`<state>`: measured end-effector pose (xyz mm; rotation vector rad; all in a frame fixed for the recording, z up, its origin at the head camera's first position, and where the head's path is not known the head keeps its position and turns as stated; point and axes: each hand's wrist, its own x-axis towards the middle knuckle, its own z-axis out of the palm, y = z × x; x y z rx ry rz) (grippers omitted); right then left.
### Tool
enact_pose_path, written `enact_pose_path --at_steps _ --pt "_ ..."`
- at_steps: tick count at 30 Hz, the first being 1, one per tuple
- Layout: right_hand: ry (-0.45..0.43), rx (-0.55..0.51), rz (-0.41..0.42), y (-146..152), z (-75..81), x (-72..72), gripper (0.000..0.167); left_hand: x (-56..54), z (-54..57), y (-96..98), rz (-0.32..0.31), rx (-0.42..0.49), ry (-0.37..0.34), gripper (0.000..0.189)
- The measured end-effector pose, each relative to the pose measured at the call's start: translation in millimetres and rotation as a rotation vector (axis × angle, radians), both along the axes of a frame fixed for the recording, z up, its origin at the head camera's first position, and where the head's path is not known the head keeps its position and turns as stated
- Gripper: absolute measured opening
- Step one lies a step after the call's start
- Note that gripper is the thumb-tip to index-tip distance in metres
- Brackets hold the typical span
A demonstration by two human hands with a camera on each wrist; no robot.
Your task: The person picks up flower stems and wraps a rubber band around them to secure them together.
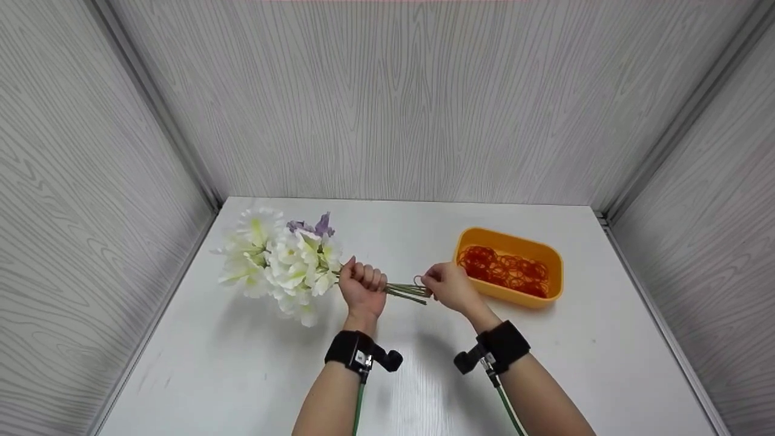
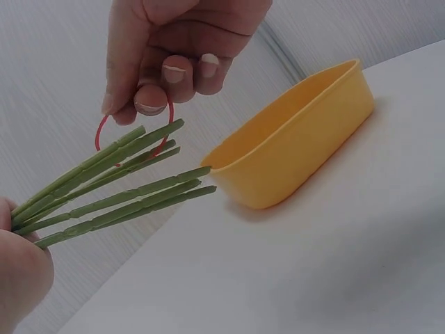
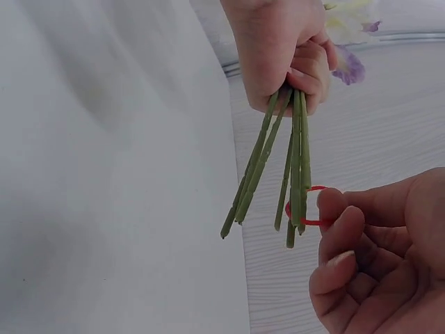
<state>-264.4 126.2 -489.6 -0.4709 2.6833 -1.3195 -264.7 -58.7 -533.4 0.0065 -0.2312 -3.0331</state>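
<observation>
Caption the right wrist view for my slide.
Left hand grips green stems while the right hand pinches a thin red band looped around some of them.

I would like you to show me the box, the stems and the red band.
Box [image 2: 300, 149]: left wrist view, its outer side wall.
Stems [image 3: 297, 160]: right wrist view, middle of one stem.
Red band [image 3: 313, 223]: right wrist view, its lower strand.

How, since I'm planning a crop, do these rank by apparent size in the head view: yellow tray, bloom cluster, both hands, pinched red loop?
1. Bloom cluster
2. Yellow tray
3. Left hand, right hand: too alike to rank
4. Pinched red loop
</observation>
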Motion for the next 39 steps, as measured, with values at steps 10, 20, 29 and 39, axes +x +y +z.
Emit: enact_pose_path --at_steps 10,20,29,39 --pt "-0.050 -0.062 0.059 -9 10.0 3.7 0.014 2.8 -3.5 6.1 -0.008 -0.125 -0.013 0.045" --pt "-0.045 -0.062 0.109 -21 7.8 4.7 0.017 8.2 -5.1 21.5 -0.097 -0.338 -0.010 0.050" --pt "-0.021 -0.281 0.027 -27 28.1 5.8 0.016 7.0 -7.1 29.4 -0.110 -0.484 -0.037 0.053" --pt "0.064 -0.250 0.146 -27 27.6 17.7 0.013 1.7 -0.1 21.5 -0.039 -0.335 0.016 0.050"
